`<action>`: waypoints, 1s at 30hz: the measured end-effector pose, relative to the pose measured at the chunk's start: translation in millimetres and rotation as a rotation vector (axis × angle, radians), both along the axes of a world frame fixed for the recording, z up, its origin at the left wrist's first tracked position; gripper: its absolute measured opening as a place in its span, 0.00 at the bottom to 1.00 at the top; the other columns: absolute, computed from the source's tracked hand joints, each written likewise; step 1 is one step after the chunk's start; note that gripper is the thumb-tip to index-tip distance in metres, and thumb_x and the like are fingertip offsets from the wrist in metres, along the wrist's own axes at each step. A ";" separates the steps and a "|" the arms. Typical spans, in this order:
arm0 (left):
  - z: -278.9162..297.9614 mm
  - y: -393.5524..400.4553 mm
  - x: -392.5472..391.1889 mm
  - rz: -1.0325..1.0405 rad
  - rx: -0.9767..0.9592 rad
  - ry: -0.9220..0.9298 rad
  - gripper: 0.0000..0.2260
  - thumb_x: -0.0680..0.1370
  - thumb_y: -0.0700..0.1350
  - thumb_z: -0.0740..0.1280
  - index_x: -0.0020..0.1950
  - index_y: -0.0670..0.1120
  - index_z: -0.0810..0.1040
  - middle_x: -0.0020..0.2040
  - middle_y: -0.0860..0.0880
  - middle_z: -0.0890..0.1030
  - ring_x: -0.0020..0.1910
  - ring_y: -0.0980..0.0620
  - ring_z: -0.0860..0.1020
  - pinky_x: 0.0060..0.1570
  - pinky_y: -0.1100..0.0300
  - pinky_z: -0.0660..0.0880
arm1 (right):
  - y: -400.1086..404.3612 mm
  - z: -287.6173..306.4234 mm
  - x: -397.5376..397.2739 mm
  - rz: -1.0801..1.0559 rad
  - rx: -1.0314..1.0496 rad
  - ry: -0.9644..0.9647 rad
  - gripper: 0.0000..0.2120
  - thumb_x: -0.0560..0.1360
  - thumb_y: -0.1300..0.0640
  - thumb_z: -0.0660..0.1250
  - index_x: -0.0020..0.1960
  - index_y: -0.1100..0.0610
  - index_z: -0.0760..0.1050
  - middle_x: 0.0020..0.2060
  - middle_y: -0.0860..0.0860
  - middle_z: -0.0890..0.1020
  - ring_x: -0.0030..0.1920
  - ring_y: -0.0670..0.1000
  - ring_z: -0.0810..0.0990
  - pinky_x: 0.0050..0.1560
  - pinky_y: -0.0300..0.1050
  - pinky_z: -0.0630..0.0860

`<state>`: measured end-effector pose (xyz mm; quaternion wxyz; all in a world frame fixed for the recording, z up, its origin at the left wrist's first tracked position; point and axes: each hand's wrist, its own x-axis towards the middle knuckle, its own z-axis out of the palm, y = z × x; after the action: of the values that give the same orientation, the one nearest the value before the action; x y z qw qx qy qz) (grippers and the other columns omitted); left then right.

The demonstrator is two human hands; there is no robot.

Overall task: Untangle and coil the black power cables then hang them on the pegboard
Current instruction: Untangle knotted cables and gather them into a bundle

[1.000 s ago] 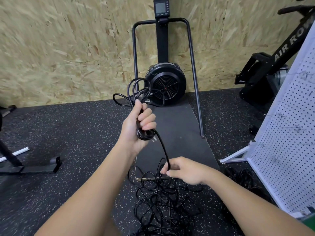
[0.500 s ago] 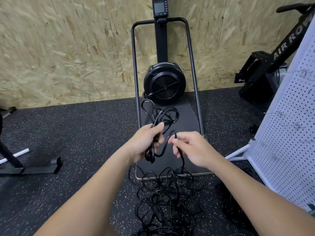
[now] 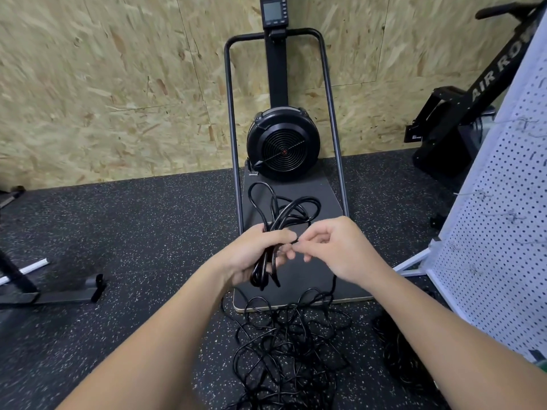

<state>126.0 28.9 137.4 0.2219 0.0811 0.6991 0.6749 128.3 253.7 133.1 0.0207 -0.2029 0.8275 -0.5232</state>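
We see the left hand (image 3: 251, 255) gripping a coil (image 3: 284, 214) of black cable, its loops fanning above the fist toward a fan machine (image 3: 282, 143). The right hand (image 3: 334, 250) pinches a strand beside the left fingers; the exact contact is hard to make out. Below the hands a tangle (image 3: 287, 344) of cable lies on the floor (image 3: 118, 232). A second dark heap (image 3: 396, 356), possibly more cable, sits near the pegboard (image 3: 497, 232) at right.
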 end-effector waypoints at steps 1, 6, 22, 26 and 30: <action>0.3 -2.7 0.5 -0.034 0.018 0.006 0.08 0.79 0.46 0.76 0.50 0.42 0.80 0.44 0.41 0.82 0.31 0.54 0.74 0.31 0.61 0.67 | -1.3 0.1 -0.7 -0.034 -0.029 -0.002 0.08 0.77 0.44 0.80 0.42 0.47 0.88 0.34 0.51 0.87 0.41 0.64 0.84 0.42 0.58 0.79; 7.2 4.4 8.5 -0.080 0.054 0.125 0.10 0.80 0.29 0.65 0.56 0.42 0.79 0.45 0.39 0.82 0.32 0.52 0.74 0.30 0.63 0.71 | -0.4 -4.0 -6.5 -0.079 0.062 0.008 0.23 0.81 0.32 0.69 0.42 0.50 0.85 0.38 0.52 0.86 0.37 0.53 0.82 0.45 0.53 0.78; -8.6 -5.6 -4.7 0.147 -0.015 0.201 0.06 0.84 0.44 0.73 0.59 0.45 0.85 0.43 0.45 0.82 0.33 0.53 0.71 0.36 0.58 0.69 | -5.6 8.7 -11.6 -0.240 -0.501 -0.157 0.09 0.87 0.58 0.70 0.53 0.63 0.84 0.36 0.54 0.79 0.37 0.53 0.79 0.50 0.56 0.87; -20.1 19.8 2.4 0.136 -0.025 0.237 0.04 0.85 0.41 0.71 0.59 0.43 0.83 0.61 0.49 0.88 0.50 0.49 0.82 0.45 0.58 0.76 | -11.0 12.1 -15.8 -0.276 -0.867 -0.298 0.06 0.86 0.64 0.69 0.61 0.65 0.79 0.39 0.49 0.74 0.35 0.47 0.68 0.39 0.45 0.67; -23.0 33.3 8.1 0.032 0.034 0.135 0.17 0.86 0.36 0.67 0.74 0.45 0.81 0.68 0.50 0.86 0.56 0.49 0.82 0.44 0.60 0.77 | -11.5 13.4 -19.2 -0.259 -1.089 -0.397 0.08 0.85 0.67 0.68 0.51 0.57 0.73 0.37 0.48 0.71 0.35 0.46 0.67 0.38 0.43 0.63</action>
<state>134.1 62.2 114.4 0.1618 0.1191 0.7021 0.6831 109.1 242.2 146.5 0.0041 0.0199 0.4382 -0.8986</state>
